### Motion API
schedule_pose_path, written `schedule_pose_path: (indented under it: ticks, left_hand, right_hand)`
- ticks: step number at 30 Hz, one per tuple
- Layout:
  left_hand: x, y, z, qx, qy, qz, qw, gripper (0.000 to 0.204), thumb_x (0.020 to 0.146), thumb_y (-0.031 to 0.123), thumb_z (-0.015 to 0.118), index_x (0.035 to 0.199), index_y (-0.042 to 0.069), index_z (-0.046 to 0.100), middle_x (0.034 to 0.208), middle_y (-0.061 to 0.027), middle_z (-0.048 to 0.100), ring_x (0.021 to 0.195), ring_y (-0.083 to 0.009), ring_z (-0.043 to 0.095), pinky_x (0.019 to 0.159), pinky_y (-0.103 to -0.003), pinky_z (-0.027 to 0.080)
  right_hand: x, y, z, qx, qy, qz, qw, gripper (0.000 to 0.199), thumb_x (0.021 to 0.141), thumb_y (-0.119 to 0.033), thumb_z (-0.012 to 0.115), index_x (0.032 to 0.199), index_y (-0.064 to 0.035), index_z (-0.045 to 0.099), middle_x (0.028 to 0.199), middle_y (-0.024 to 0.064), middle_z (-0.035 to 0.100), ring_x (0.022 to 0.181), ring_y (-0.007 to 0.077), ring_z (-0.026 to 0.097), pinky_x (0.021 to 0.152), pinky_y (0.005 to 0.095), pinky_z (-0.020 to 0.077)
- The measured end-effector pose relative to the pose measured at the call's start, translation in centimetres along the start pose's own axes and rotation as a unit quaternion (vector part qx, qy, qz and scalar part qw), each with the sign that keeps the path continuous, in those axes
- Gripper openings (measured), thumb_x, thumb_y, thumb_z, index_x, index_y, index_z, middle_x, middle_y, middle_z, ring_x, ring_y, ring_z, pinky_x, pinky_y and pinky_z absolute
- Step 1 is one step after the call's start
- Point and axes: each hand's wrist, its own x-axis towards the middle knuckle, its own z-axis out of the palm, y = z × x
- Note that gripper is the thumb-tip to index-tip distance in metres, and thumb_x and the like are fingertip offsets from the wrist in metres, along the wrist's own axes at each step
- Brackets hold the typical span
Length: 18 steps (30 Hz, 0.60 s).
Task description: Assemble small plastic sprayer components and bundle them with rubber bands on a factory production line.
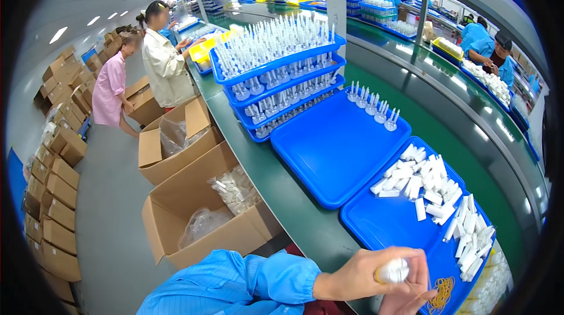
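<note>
My left hand (358,271), in a blue sleeve, is wrapped round a small bundle of white cylindrical pieces (395,270), their ends facing up. A thin yellow rubber band seems to run along the bundle's side. My right hand (402,302) is close against it at the lower edge, partly hidden, its fingers seemingly pinching the band. Beside the hands, a heap of yellow rubber bands (442,292) lies in a blue tray (367,221). Loose white cylindrical pieces (432,183) are piled in the same tray.
A second blue tray (329,150) holds several clear-based upright parts (373,103) along its far edge. Stacked blue trays (276,89) full of similar parts stand beyond. Open cardboard boxes (205,197) stand left of the green table (305,244). Two people (167,56) stand farther left.
</note>
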Motion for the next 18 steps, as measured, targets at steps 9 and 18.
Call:
schedule_pose_path:
  ticks: [9,18]
  left_hand:
    - [1.6,1.8,-2.1,0.215,-0.345,-0.109,0.907,0.112,0.075,0.028,0.084,0.163,0.007,0.017,0.105,-0.0135,0.070,0.088,-0.0281,0.072,0.074,-0.039,0.059]
    - [0.8,-0.5,-1.6,-0.373,-0.190,-0.448,0.790,0.076,0.106,0.055,0.042,0.159,0.003,0.027,0.157,-0.0194,0.040,0.142,-0.0292,0.043,0.118,-0.042,0.036]
  right_hand:
    - [-0.4,-2.2,-0.5,-0.506,-0.097,-0.226,0.827,0.050,0.074,-0.003,0.085,0.119,0.0001,0.062,0.107,0.0128,0.060,0.091,0.0228,0.057,0.080,0.0333,0.0470]
    - [-1.1,1.5,0.2,-0.589,-0.058,-0.283,0.754,0.050,0.080,-0.017,0.077,0.123,-0.0047,0.055,0.115,0.0185,0.061,0.104,0.0367,0.059,0.094,0.0480,0.0469]
